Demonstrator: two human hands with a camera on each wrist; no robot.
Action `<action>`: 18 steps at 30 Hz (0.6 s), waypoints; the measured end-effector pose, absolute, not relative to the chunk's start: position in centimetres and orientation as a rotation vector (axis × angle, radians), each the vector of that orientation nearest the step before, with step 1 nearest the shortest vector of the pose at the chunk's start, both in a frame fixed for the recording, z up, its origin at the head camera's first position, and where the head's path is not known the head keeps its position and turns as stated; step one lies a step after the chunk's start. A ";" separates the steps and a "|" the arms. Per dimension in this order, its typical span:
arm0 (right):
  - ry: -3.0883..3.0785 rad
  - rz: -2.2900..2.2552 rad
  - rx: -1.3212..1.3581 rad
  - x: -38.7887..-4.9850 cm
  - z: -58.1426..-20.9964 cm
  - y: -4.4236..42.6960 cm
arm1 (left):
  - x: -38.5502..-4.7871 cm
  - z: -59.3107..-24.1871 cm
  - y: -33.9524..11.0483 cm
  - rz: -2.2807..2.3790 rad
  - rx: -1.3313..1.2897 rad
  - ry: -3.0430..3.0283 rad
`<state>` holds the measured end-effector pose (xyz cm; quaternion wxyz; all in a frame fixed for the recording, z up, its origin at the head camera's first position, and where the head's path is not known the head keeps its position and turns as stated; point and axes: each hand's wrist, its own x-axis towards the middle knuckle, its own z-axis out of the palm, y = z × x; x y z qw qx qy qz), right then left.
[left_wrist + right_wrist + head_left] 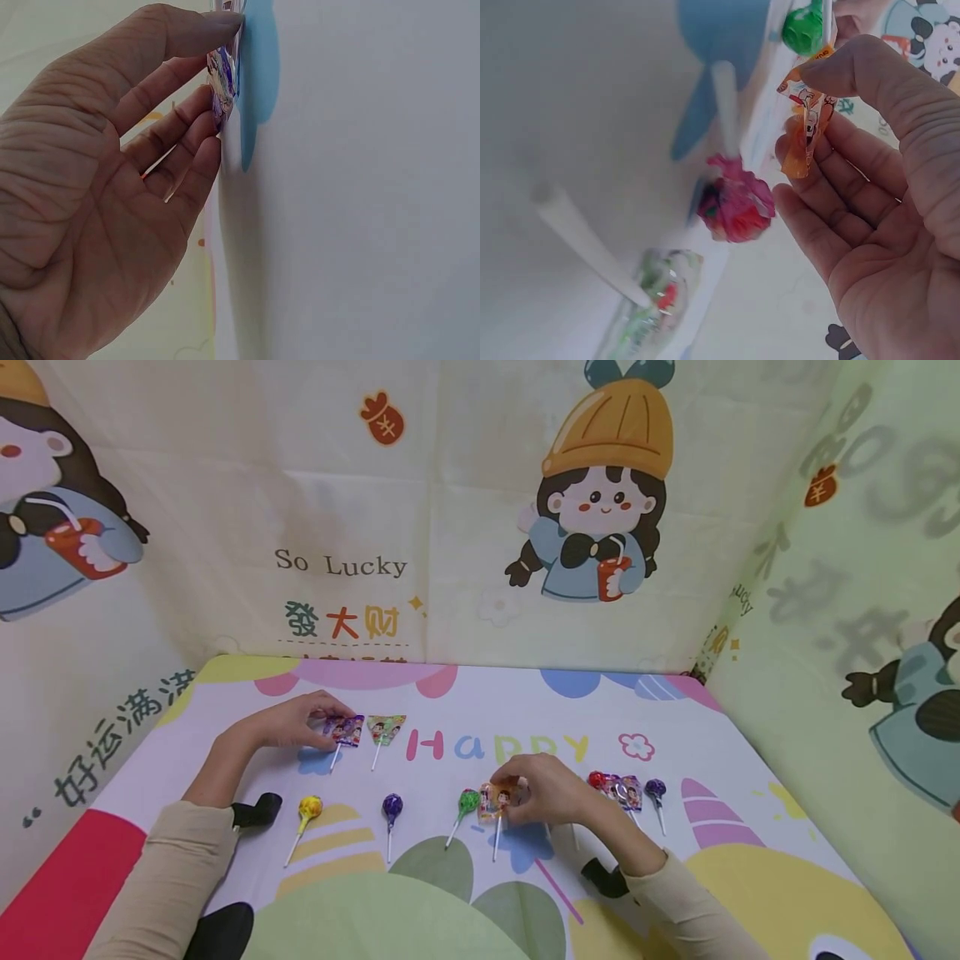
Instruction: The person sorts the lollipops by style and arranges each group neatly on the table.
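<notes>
My left hand (303, 722) is at the back left of the table, thumb and fingers pinching the purple wrapper of a flat-wrapped lollipop (347, 732). In the left wrist view that wrapper (223, 82) sits edge-on between thumb and fingertips. Just right of it lies a green-and-yellow flat-wrapped lollipop (386, 727). Nearer the middle, my right hand (551, 789) pinches an orange flat-wrapped lollipop (492, 802) by its wrapper, its white stick pointing toward me. A green round lollipop (468, 802) lies against its left side. My right hand hides part of the candies behind it.
Yellow (309, 808) and dark purple (392, 807) round lollipops lie at front left. Right of my right hand are a red lollipop (596, 779), a purple flat-wrapped one (624, 791) and another dark purple one (656, 789). A printed cloth wall (465, 527) stands behind the table.
</notes>
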<state>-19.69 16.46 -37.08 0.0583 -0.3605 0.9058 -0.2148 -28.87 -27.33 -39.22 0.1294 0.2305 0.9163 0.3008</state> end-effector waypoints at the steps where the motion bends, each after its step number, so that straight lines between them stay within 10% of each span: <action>1: 2.746 -0.662 -1.100 -19.8 -37.0 16.5 | -28.9 -39.2 -27.3 0.875 0.670 2.664; 18: 2.754 -0.737 -1.081 -21.1 -34.8 15.4 | -28.7 -39.4 -27.2 0.882 0.660 2.658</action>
